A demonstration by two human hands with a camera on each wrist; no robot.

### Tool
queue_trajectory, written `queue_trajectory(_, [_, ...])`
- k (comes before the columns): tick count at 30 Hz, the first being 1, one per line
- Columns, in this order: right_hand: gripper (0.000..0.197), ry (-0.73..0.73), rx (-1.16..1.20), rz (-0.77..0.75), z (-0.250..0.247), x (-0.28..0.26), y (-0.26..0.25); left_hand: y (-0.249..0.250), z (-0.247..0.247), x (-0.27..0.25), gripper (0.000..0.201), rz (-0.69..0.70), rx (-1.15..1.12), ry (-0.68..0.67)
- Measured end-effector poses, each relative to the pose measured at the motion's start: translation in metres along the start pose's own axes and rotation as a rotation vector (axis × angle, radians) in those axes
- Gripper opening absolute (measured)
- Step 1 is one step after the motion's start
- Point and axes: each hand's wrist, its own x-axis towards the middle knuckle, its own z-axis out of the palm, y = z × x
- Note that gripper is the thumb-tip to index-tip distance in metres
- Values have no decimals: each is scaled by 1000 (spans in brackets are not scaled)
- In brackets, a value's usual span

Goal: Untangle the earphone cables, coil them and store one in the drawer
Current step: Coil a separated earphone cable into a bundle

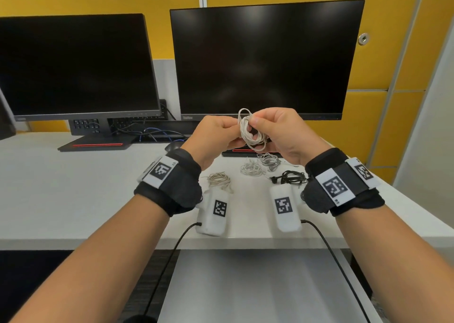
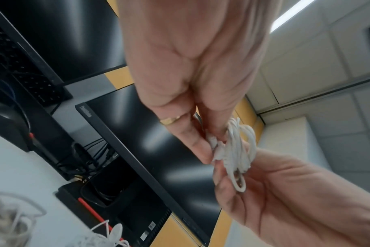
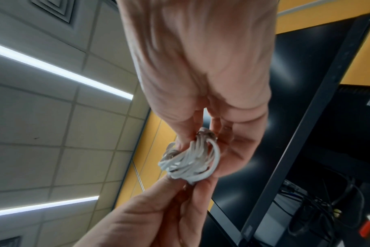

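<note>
While both hands are raised above the desk (image 1: 73,199), I hold the white earphone coil (image 1: 248,131) between them: my left hand (image 1: 216,135) pinches one side in a narrow grip, and my right hand (image 1: 282,135) curls its fingers round the other. Four more earphone bundles (image 1: 253,169) lie on the desk below, in front of the right monitor (image 1: 265,59).

The right-hand monitor (image 1: 265,59) carries the brand "ThinkVision" in small pale letters at the left end of its lower bezel, blurred in the head view and the left wrist view. The square black-and-white coded tags on the wrist bands (image 1: 163,171) bear tiny characters too small to read.
</note>
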Motion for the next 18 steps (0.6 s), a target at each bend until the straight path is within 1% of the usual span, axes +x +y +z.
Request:
queue_trajectory(3, [13, 30, -35, -31, 1, 3, 2, -2, 3, -1, 21, -49, -151, 12])
queue_trajectory(6, [13, 70, -88, -70, 3, 6, 6, -2, 6, -1, 11, -99, -290, 90])
queue_trajectory(7, [13, 79, -99, -78, 3, 8, 7, -3, 6, -1, 8, -114, -305, 125])
queue_trajectory(10, [13, 97, -110, -88, 6, 11, 11, -5, 6, 0, 13, -154, -306, 180])
queue_trajectory(14, [13, 151, -171, -112, 6, 12, 13, -4, 6, -2, 12, -186, -388, 140])
queue_trajectory(18, [15, 226, -246, -147, 7, 12, 16, -1, 6, -2, 18, -162, -466, 127])
